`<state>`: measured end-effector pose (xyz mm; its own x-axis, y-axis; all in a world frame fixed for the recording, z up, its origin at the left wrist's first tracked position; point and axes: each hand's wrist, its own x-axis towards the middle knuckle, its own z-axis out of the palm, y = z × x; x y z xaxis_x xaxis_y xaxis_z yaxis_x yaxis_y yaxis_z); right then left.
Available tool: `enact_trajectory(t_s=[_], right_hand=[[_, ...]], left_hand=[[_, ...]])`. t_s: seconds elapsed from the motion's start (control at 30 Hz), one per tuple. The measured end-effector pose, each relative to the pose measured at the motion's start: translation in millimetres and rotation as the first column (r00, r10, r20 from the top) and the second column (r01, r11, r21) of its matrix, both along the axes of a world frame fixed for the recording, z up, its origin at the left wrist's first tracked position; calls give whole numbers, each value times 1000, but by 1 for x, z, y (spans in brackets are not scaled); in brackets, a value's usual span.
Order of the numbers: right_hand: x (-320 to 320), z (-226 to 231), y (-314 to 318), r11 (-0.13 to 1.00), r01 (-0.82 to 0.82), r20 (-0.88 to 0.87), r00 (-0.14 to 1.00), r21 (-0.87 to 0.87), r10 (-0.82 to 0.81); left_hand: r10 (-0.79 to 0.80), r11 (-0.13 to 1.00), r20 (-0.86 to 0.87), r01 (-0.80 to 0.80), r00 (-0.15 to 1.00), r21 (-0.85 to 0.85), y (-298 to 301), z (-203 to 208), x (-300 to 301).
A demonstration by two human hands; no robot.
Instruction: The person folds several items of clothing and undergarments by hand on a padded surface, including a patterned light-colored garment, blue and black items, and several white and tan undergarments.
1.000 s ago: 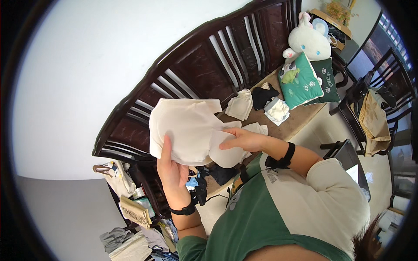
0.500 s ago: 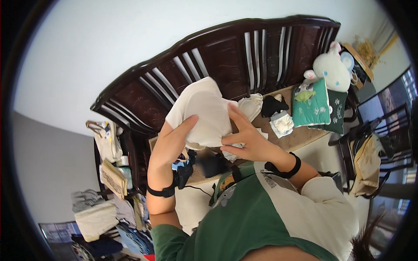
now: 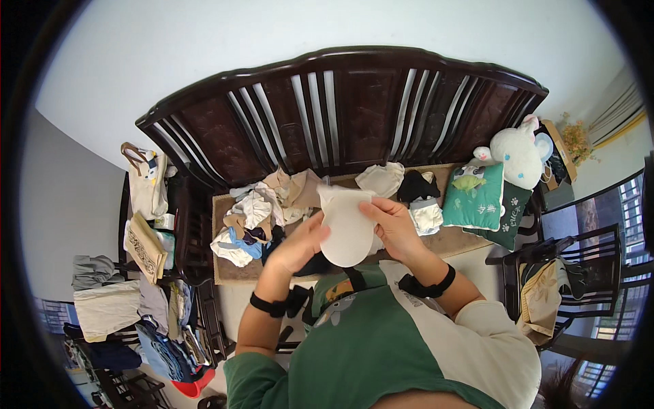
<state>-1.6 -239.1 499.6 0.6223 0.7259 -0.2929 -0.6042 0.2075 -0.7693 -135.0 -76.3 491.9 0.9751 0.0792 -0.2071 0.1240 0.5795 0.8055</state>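
In front of my chest I hold an off-white cloth garment (image 3: 346, 232), smooth, with a rounded lower end and a pointed upper left corner. Its exact kind is not plain. My right hand (image 3: 396, 228) pinches it by the upper right edge, thumb on the front. Against its left side is my left hand (image 3: 300, 247), with fingers partly hidden behind the cloth. Beyond it on the bench lies a mixed heap of clothes (image 3: 262, 215) in white, beige, blue and dark colours. Farther right are a cream garment (image 3: 381, 180), a black garment (image 3: 417, 186) and a folded white garment (image 3: 426, 217).
A dark wooden bench (image 3: 361, 116) with a brown seat mat (image 3: 228, 274) stands before me. Green cushions (image 3: 475, 198) and a white plush toy (image 3: 519, 155) sit at its right end. Clothes (image 3: 105, 310) and bags (image 3: 146, 187) fill the left; a chair (image 3: 572, 273) stands right.
The garment has come lower and closer to my chest and now hangs narrower, rounded end down. Both hands have lowered with it, and my view has levelled, showing more of the heap.
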Motion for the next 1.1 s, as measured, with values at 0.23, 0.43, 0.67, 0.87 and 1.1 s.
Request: enact_trajectory(t_s=[0.23,0.43,0.67,0.87,1.1], right_hand=[[16,27,-21,677,-266,357,687,-687,632],[17,42,-11,912,-183,908,144,-367,394],[16,9,4,698,-652,829,189,-295,527],[-1,9,6,654,-729,443,527,-203,725],[9,-10,13,781,-619,15,784,84,620]], left_hand=[[17,977,-126,10,992,215,2,-3,-14],[-437,729,-364,561,822,392,31,21,1],[-486,827,-383,555,786,89,37,31,7],[-389,897,-451,443,803,16,42,28,0],[257,919,-233,-163,938,360,45,30,-8]])
